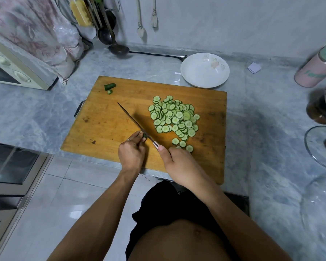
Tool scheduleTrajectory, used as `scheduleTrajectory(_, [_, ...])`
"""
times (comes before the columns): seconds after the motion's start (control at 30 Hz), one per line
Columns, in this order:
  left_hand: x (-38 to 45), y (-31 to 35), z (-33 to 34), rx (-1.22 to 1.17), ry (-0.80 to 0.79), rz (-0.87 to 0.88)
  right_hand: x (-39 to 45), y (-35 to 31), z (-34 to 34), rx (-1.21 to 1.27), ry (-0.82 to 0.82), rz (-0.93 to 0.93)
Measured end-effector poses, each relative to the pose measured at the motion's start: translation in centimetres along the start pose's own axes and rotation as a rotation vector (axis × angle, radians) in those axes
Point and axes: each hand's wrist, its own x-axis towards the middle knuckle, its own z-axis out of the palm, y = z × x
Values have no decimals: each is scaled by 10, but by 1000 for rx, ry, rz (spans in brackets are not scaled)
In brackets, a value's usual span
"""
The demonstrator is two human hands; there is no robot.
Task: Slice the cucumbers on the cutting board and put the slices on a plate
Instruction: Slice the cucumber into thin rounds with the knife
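Note:
A wooden cutting board [105, 117] lies on the grey counter. A heap of thin cucumber slices [174, 117] covers its right half. My left hand [132, 153] pinches a small cucumber stub [145, 136] near the board's front edge. My right hand [179, 162] grips the handle of a long knife [132, 119], whose blade lies against the stub and points to the far left. Two cut cucumber ends [110, 87] sit at the board's far left corner. A white plate [196, 76] with nothing on it stands just beyond the board's far right corner.
A toaster oven [13, 70] under a cloth stands at the far left. Ladles [117, 48] hang and rest at the back wall. A pink flask [316, 70], a dark jar [322, 110] and a glass lid [320, 146] crowd the right side of the counter.

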Motion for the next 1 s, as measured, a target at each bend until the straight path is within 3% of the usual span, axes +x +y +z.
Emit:
scheduleTrajectory(0.73, [0,0,0,-19,9,30,31,1,15,-11,-26,59])
scheduleTrajectory(1.0, [1,0,-4,10,-12,24,26,19,-11,151,4,164])
